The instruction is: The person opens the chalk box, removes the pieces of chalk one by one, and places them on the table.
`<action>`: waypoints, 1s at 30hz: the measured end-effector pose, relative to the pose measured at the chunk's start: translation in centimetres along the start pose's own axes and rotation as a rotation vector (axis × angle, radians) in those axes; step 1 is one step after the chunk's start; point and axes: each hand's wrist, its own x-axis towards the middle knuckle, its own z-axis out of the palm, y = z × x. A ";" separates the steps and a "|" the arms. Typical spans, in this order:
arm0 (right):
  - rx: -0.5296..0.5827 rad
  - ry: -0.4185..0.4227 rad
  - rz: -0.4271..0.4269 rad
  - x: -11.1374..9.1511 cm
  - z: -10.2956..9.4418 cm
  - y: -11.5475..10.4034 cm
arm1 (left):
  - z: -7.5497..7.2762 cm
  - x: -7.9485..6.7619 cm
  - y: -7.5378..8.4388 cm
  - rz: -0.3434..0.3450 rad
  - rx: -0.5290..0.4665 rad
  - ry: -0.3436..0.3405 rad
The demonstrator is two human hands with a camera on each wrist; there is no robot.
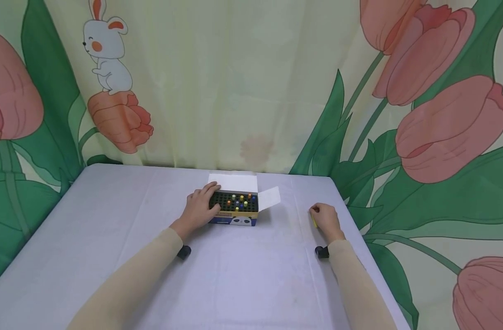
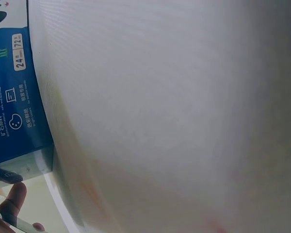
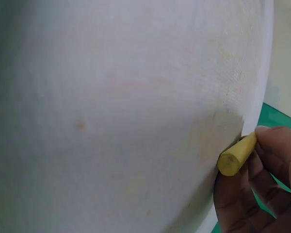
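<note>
An opened chalk box [image 1: 234,220], blue and yellow with a panda on its front, stands at the middle of the table. Its black holder [image 1: 222,196] has rows of holes, with several coloured chalks standing mostly in the right half. My left hand [image 1: 199,206] holds the box at its left end, thumb at the front rim and fingers toward the back. In the left wrist view a fingertip [image 2: 19,191] shows by the box's end. Off to the right, my right hand [image 1: 326,220] pinches a yellow chalk [image 3: 236,156] between thumb and fingers, its flat round end facing the camera.
The box's white lid [image 1: 233,182] stands up behind it, and a white side flap [image 1: 269,198] sticks out to the right. A pale cloth covers the table [image 1: 251,275]. Behind hangs a curtain [image 1: 218,91] printed with tulips and a rabbit.
</note>
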 end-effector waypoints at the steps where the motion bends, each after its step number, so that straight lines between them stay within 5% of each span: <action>1: 0.003 -0.001 0.009 -0.1 0.0 0.1 | 0.0 0.0 0.0 -0.002 0.000 -0.004; 18: 0.028 -0.111 0.038 -0.1 0.1 0.1 | -0.2 -0.5 0.0 0.004 -0.002 -0.001; 30: 0.043 -0.112 0.096 0.4 0.0 0.2 | -0.1 0.0 -0.2 0.003 0.002 -0.014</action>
